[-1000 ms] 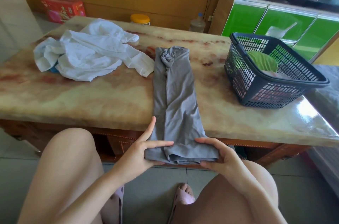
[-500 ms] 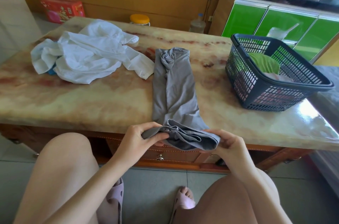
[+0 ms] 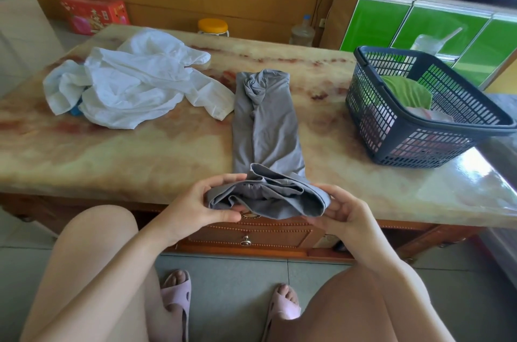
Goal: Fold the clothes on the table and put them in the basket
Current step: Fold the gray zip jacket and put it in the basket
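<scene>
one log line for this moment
step: fold grey garment | left hand: grips near end | right hand: grips near end | white clothes: unfolded | basket: green cloth inside

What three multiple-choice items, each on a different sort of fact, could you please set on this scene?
1. Where does the basket stand? A. on the floor B. on the table C. on a lap
2. What colour is the long garment gripped by the left hand and right hand? A. grey B. white C. red
3. What state is the white garment in? A. neatly folded B. hanging C. crumpled
B: it rests on the tabletop's right end. A: its fabric is plainly grey. C: it lies in a rumpled heap.
</scene>
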Demonstrator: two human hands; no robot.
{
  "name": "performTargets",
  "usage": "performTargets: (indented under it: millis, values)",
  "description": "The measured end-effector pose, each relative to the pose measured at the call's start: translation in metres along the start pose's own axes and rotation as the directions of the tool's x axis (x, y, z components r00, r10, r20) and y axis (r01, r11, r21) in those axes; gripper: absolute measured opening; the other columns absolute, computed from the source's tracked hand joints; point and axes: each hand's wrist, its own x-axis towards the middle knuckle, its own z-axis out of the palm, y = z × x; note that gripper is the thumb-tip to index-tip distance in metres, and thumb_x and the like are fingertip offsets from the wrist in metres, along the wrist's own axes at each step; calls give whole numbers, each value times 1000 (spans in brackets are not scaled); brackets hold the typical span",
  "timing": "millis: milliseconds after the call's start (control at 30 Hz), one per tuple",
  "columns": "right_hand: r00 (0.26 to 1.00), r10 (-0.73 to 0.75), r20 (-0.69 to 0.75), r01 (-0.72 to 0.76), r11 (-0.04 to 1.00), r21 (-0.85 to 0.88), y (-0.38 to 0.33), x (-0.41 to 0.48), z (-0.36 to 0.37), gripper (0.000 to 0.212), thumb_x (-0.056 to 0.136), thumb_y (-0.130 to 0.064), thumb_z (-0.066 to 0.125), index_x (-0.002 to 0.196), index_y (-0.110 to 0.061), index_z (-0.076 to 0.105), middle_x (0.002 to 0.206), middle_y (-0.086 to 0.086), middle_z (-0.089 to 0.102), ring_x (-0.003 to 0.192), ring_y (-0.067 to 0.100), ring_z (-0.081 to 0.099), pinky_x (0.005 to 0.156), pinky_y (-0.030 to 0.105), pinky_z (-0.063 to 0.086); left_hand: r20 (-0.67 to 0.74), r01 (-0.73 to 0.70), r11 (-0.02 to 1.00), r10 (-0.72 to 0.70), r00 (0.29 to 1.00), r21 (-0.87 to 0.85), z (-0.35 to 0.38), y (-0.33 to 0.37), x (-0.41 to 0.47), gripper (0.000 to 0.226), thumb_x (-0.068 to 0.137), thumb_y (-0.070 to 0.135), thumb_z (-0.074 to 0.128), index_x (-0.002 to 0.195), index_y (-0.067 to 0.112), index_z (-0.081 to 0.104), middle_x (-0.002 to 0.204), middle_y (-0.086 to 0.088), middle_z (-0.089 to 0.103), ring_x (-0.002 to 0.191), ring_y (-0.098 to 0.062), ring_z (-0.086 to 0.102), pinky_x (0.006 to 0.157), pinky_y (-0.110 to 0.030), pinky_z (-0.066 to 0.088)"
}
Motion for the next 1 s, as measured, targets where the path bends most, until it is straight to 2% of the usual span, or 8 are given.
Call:
performTargets:
  millis: [167, 267, 400, 567, 633, 733, 867, 1000]
  values:
    - [994, -67, -90, 61, 996, -71, 0, 5, 3, 36, 73, 11, 70, 105, -5, 66, 92, 4, 75, 83, 10, 68, 73, 19, 54, -4, -34, 999, 34, 999, 10, 2, 1, 0, 48, 71, 9, 71, 116, 24, 61, 111, 6, 70, 106, -8, 64, 85, -15, 48]
    - [984, -75, -162, 70, 997, -38, 0, 7, 5, 28, 73, 16, 67, 96, -1, 69, 86, 8, 75, 78, 15, 69, 69, 23, 56, -13, -39, 985, 37, 999, -169, 5, 1, 0, 34, 77, 6, 61, 111, 10, 60, 106, -5, 70, 100, -19, 68, 79, -21, 54]
    - [968, -68, -243, 72, 997, 7, -3, 14, 9, 14, 81, 8, 62, 92, 6, 70, 80, 15, 73, 73, 24, 71, 65, 31, 59, -75, -56, 982, 43, 996, -180, 8, 2, 6, 29, 82, 12, 56, 109, -1, 58, 101, -12, 72, 88, -29, 71, 71, -24, 58]
    - [937, -117, -328, 100, 993, -68, -9, 40, 13, 12, 86, -5, 63, 77, 0, 69, 62, 6, 69, 54, 11, 61, 51, 19, 44, -238, -106, 985, 71, 969, -139, 13, 9, 27, 21, 88, 17, 57, 107, 12, 61, 87, -14, 74, 74, -30, 72, 53, -24, 57]
    - [917, -107, -384, 73, 992, -102, -4, 58, 12, 17, 84, -14, 67, 69, -6, 69, 62, -4, 63, 60, 4, 55, 61, 18, 44, -285, -103, 986, 63, 957, -131, 10, 8, 41, 17, 91, 15, 56, 106, 14, 62, 85, -13, 73, 67, -29, 72, 45, -24, 53]
    - [907, -78, -414, -1, 982, -187, 11, 85, 7, 12, 81, -34, 71, 80, -24, 76, 96, -5, 64, 97, 14, 58, 85, 32, 47, -346, -53, 993, 12, 938, -110, 4, 2, 65, 13, 93, 17, 57, 103, 12, 64, 78, -10, 72, 54, -24, 69, 36, -22, 44]
    - [889, -38, -457, -71, 973, -219, 28, 109, 6, 42, 84, -34, 70, 77, 7, 62, 68, 11, 57, 65, 15, 50, 62, 32, 38, -489, 152, 980, -72, 870, 126, -6, -17, 97, 35, 92, 29, 58, 88, -5, 62, 36, -6, 50, 29, -9, 41, 41, -24, 29]
    - [894, -41, -446, -121, 937, -327, 35, 117, 6, 53, 87, -43, 65, 67, 4, 50, 54, 4, 44, 55, 14, 39, 54, 32, 31, -505, 279, 919, -106, 857, 279, -11, -26, 118, 43, 94, 36, 53, 86, -6, 61, 31, 1, 43, 27, -6, 37, 47, -29, 29]
